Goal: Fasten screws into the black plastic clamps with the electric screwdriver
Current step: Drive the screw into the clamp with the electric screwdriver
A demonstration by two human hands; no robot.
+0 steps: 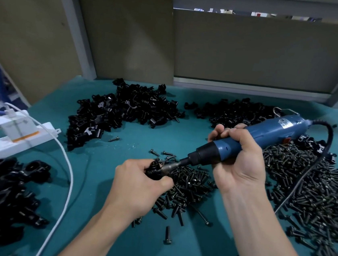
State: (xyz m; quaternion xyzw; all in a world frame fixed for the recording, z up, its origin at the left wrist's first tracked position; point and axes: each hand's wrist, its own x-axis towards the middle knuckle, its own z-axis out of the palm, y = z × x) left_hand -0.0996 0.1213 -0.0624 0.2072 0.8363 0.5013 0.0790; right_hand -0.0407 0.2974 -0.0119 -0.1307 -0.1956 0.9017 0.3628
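My left hand (138, 182) grips a black plastic clamp (153, 169) just above the teal mat. My right hand (238, 156) is wrapped round the blue electric screwdriver (253, 135), which slants down to the left. Its metal bit (170, 166) meets the clamp at my left fingertips; the screw itself is hidden there. Loose black screws (187, 184) lie heaped under and between my hands, and a far bigger screw pile (313, 186) spreads to the right. A heap of clamps (121, 110) sits at the back left of the mat.
More clamps (235, 112) lie at the back centre, and another dark clamp pile (3, 191) fills the near left. A white power strip (15, 137) with a white cable (68, 171) crosses the left side. The screwdriver's black cord (310, 171) loops over the right screws. Grey partition panels (252, 51) stand behind.
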